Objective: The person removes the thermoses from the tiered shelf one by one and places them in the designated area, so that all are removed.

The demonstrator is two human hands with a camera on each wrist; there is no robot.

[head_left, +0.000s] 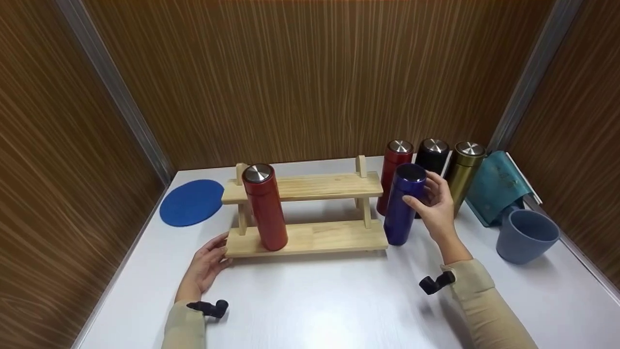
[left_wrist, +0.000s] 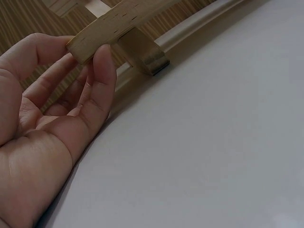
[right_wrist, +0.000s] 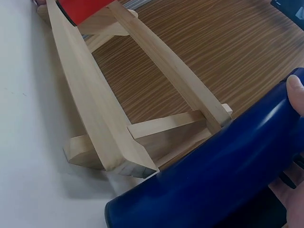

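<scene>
A two-tier wooden rack (head_left: 310, 237) stands mid-table, with a red bottle (head_left: 265, 208) upright on the left of its lower shelf. My left hand (head_left: 208, 261) pinches the front left corner of that shelf (left_wrist: 109, 28) between thumb (left_wrist: 102, 71) and fingers. A dark blue bottle (head_left: 404, 203) stands on the table just off the rack's right end, and my right hand (head_left: 436, 208) grips it near the top. In the right wrist view the blue bottle (right_wrist: 213, 185) fills the foreground beside the rack's end (right_wrist: 95, 104).
Behind the blue bottle stand a second red bottle (head_left: 396, 162), a black one (head_left: 432, 155) and a gold one (head_left: 465, 167). A teal pouch (head_left: 496, 186) and a blue-grey cup (head_left: 525, 235) sit at the right. A blue round mat (head_left: 191, 202) lies back left.
</scene>
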